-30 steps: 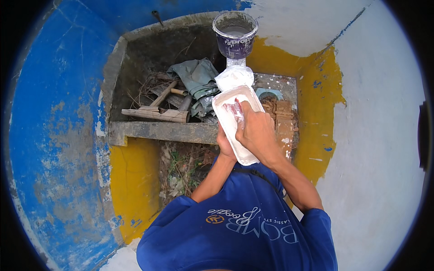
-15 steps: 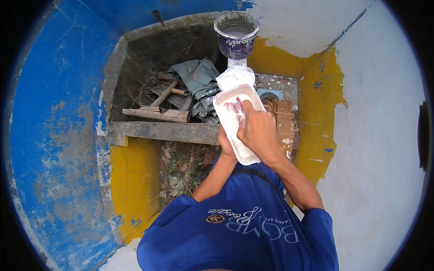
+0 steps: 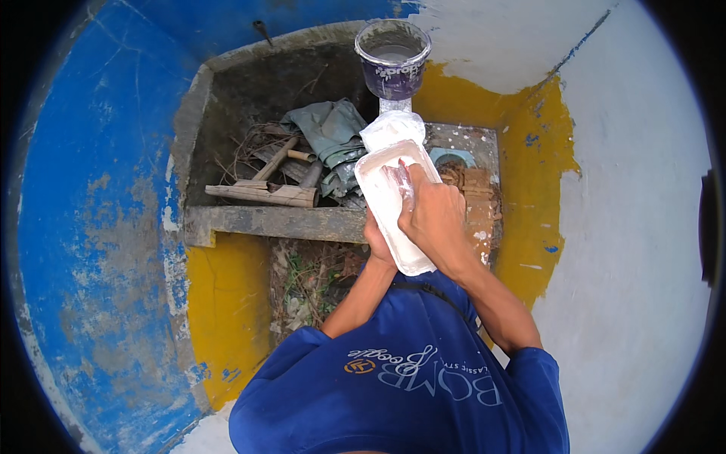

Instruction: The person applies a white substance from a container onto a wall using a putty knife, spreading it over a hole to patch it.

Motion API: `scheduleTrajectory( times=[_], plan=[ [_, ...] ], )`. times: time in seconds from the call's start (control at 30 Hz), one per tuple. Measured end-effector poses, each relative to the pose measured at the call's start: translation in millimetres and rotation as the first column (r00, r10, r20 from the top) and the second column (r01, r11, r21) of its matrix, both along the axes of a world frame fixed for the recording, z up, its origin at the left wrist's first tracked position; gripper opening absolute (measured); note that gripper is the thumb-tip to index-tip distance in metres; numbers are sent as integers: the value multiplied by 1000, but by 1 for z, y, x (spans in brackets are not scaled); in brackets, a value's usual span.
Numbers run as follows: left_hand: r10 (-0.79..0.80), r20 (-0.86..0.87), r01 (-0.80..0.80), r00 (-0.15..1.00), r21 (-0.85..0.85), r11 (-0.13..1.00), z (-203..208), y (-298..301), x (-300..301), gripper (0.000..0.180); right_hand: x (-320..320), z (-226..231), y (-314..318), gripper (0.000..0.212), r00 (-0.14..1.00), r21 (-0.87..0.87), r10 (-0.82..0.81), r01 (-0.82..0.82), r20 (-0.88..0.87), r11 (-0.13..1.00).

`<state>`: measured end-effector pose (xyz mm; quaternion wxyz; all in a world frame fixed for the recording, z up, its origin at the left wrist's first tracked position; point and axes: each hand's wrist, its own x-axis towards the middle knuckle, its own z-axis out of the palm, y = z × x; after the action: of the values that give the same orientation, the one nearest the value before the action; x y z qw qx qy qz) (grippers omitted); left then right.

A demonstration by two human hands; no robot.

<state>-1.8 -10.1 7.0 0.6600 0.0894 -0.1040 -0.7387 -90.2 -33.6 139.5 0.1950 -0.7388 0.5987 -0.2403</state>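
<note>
A white rectangular paint tray (image 3: pixel 382 203), coated inside with white paint, is held in front of my body. My left hand (image 3: pixel 376 240) supports it from its left side near the close end, with most fingers hidden beneath it. Over the tray, my right hand (image 3: pixel 437 216) is closed around a paint-smeared tool with a reddish handle (image 3: pixel 401 180). The tool's working end lies inside the tray and is partly hidden by the fingers, so its kind is unclear. Just beyond the tray's far end sits a crumpled white, paint-covered thing (image 3: pixel 393 130).
A purple bucket (image 3: pixel 393 76) of greyish liquid stands at the back. Left of the tray, a concrete ledge (image 3: pixel 280 223) borders bamboo pieces (image 3: pixel 261 194), twigs and a folded grey-green sheet (image 3: pixel 327 129). Broken brown blocks (image 3: pixel 478 200) lie right. Blue, yellow and white walls (image 3: pixel 620 250) surround the spot.
The right hand and its tool have shifted very slightly within the tray. The left hand keeps its hold, and the view has moved a little.
</note>
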Motion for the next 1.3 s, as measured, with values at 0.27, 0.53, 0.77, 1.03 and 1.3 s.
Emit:
scheduleTrajectory(
  times=[0.27, 0.53, 0.77, 1.03, 1.3],
  plan=[
    [-88, -46, 90, 995, 43, 995, 1, 4, 0, 61, -8, -7, -2, 39, 985, -29, -65, 62, -157, 998],
    [7, 42, -16, 999, 229, 973, 0, 4, -3, 60, -8, 5, 7, 32, 986, -28, 151, -153, -76, 988],
    [-1, 12, 0, 1000, 66, 998, 3, 3, -2, 60, -7, -8, 7, 33, 999, 36, 4, -2, -52, 999],
    [-45, 16, 44, 999, 12, 999, 3, 4, 0, 63, -9, -6, 5, 32, 997, 22, -74, 74, -15, 997],
    [-4, 62, -1, 998, 71, 997, 7, 2, -2, 62, -4, 0, 2, 32, 999, 9, -32, 32, 3, 999]
  ],
)
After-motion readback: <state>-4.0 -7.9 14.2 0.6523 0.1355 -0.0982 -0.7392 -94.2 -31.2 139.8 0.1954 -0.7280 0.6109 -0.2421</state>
